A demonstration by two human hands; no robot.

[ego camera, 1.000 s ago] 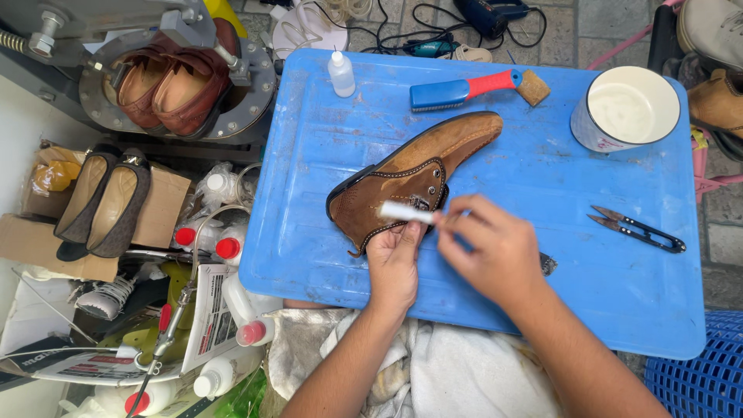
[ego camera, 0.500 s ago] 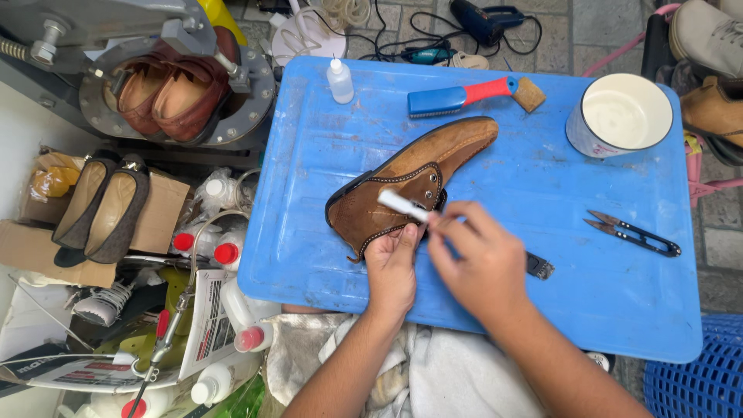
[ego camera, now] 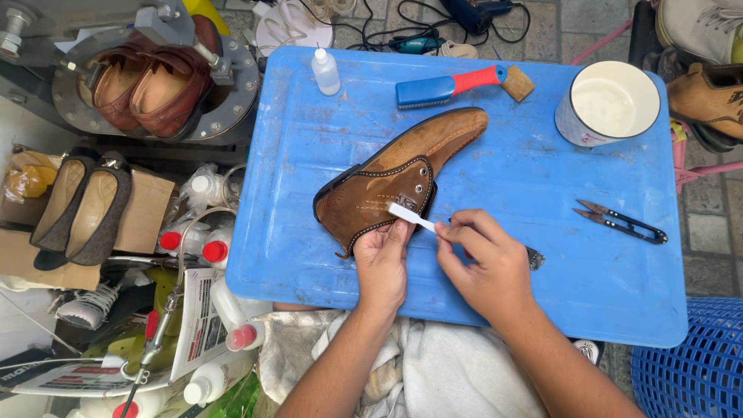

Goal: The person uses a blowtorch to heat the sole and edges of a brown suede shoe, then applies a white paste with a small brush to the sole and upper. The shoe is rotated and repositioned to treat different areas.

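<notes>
A brown suede shoe [ego camera: 402, 174] lies on its side on a blue plastic lid [ego camera: 534, 186], toe pointing to the upper right. My left hand [ego camera: 381, 259] grips its heel end from below. My right hand [ego camera: 484, 259] pinches the handle of a small white brush [ego camera: 409, 216], whose head rests against the shoe's side near the laces. A dark tool [ego camera: 534, 258] pokes out from under my right hand.
A blue and red brush [ego camera: 445, 86], a small white bottle [ego camera: 325, 71], a white tin of paste [ego camera: 607, 103] and black snips [ego camera: 621, 221] lie on the lid. Shoes in a press [ego camera: 151, 81], flats [ego camera: 77, 205] and glue bottles [ego camera: 213, 251] crowd the left. A blue basket [ego camera: 689, 364] stands at lower right.
The white brush has swept down and to the right along the shoe's side with my right hand. My left hand keeps holding the heel. The view has shifted slightly.
</notes>
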